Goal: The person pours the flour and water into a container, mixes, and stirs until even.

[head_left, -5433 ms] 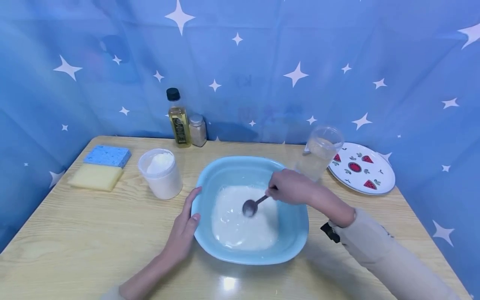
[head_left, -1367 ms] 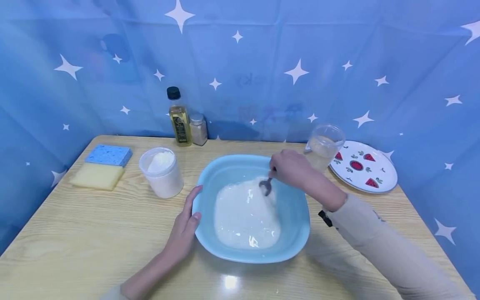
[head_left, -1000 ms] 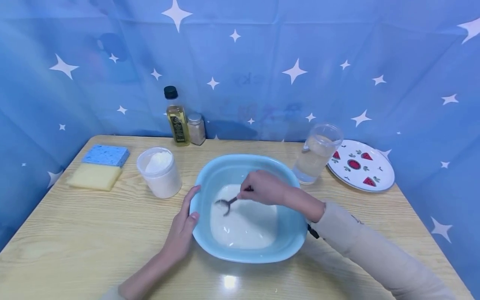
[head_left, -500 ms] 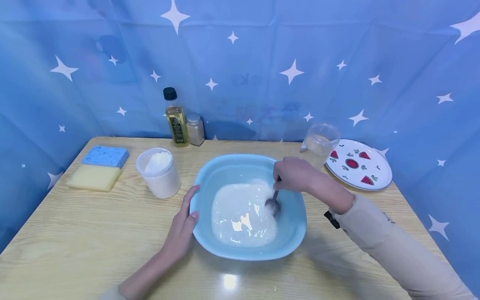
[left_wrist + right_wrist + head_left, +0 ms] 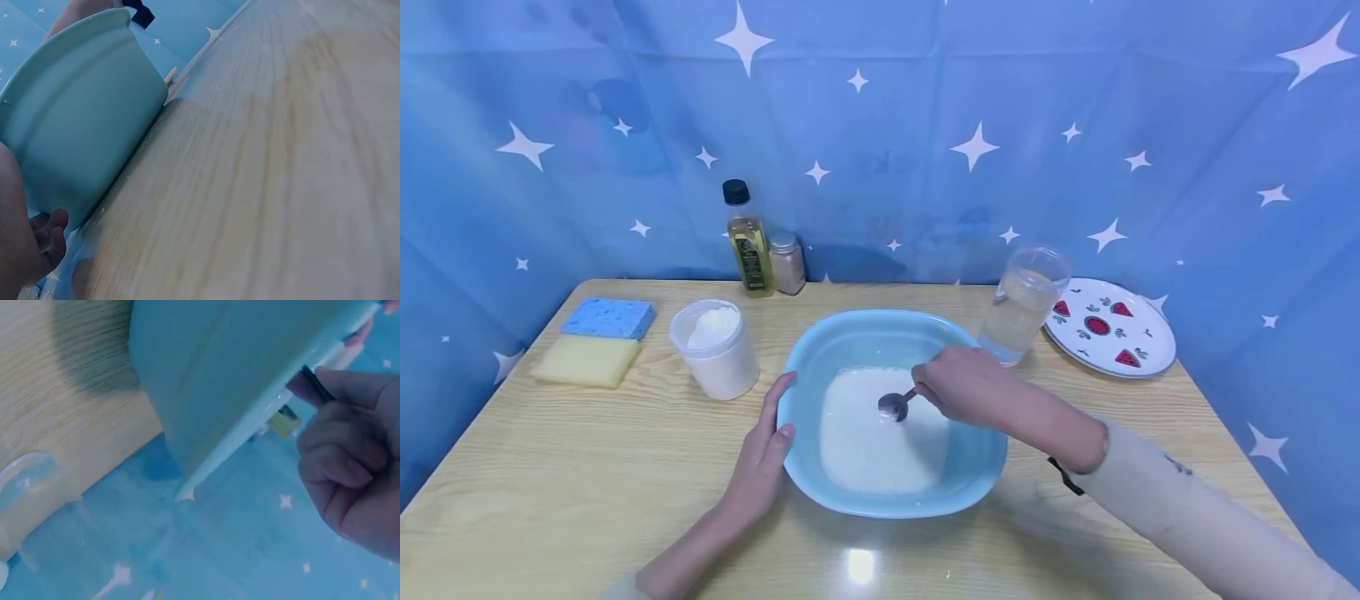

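Observation:
A light blue basin [image 5: 895, 510] stands on the table with milky white liquid [image 5: 880, 458] in it. My left hand [image 5: 762, 458] holds the basin's left side, thumb at the rim. In the left wrist view, curled fingers of the left hand [image 5: 47, 240] lie against the outer wall. My right hand [image 5: 966, 387] pinches the handle of a dark spoon [image 5: 892, 407] over the basin. The spoon's bowl is at the liquid, slightly above centre. In the right wrist view the right hand [image 5: 350, 456] has curled fingers around the dark handle [image 5: 317, 384].
Left of the basin stands a tub of white powder [image 5: 718, 354], with blue [image 5: 608, 318] and yellow [image 5: 587, 360] sponges beyond. An oil bottle [image 5: 750, 254] and a small jar [image 5: 787, 265] are behind. A clear jug of water [image 5: 1018, 312] and a watermelon-patterned plate [image 5: 1138, 333] sit right.
The right hand has swept the spoon back and forth through the liquid, most recently from the right side toward the middle. My left hand keeps its hold on the basin.

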A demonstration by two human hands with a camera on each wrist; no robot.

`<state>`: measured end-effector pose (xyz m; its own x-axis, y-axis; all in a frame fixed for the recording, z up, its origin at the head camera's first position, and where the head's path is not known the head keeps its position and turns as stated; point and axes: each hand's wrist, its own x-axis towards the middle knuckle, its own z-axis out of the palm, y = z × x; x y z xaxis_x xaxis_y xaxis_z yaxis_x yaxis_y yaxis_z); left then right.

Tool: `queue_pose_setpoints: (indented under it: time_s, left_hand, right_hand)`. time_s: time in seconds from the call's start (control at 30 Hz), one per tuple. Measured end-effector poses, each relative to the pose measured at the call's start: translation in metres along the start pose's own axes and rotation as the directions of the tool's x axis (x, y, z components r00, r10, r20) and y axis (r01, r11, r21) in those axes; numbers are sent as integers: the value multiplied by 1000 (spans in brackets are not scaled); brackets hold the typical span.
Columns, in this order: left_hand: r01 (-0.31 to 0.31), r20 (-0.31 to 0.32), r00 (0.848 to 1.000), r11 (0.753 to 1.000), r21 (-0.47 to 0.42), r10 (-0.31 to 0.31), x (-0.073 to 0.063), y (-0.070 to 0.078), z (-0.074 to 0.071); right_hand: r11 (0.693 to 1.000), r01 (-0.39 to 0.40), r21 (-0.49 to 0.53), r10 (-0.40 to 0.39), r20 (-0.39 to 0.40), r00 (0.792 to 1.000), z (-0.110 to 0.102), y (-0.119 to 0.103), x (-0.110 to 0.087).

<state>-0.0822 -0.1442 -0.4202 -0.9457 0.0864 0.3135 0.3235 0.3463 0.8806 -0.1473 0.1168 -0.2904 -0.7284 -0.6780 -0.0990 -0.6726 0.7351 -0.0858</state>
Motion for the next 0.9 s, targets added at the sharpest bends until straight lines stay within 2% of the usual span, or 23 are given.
queue_pose_setpoints:
  time_s: [0.07,0.13,0.2,0.27,0.3,0.37,0.43,0.5,0.73,0.9]
  left_hand:
    - [3,6,1000,1000,-2,-3,0,-2,1]
    - [13,10,1000,1000,-9,-13,-1,-3,3]
    - [20,13,1000,1000,-13,-19,-2,-3,4]
    - [27,12,1000,1000,-16,-27,-2,-3,3]
    - [30,12,999,999,-15,-30,-2,-2,3]
    - [33,7,999,999,-10,-33,-2,-1,1]
    - [42,-1,999,999,-1,-42,-1,0,-2]
    - [50,-7,999,999,3,-50,-1,1,-4]
    - [54,24,998,998,-16,-54,-1,0,-4]
    - [73,32,997,997,-20,-72,1,1,-1]
  right_hand:
    - [1000,-16,7,16,37,999,-1,1,-13]
    - [1000,-15,-12,15,28,999,2,2,-31]
    - [999,11,-51,-13,-42,999,7,6,-52]
    - [993,58,-99,-75,-176,981,16,11,-72]
    - [989,84,-125,-115,-258,959,21,15,-81]
    - [975,128,-179,-192,-406,894,31,23,-93]
    - [964,156,-215,-246,-495,834,41,30,-100]
    - [956,177,-234,-276,-521,808,49,36,-103]
    - [968,144,-207,-233,-522,820,60,43,-112]
    - [967,110,-229,-221,-545,809,58,45,-118]
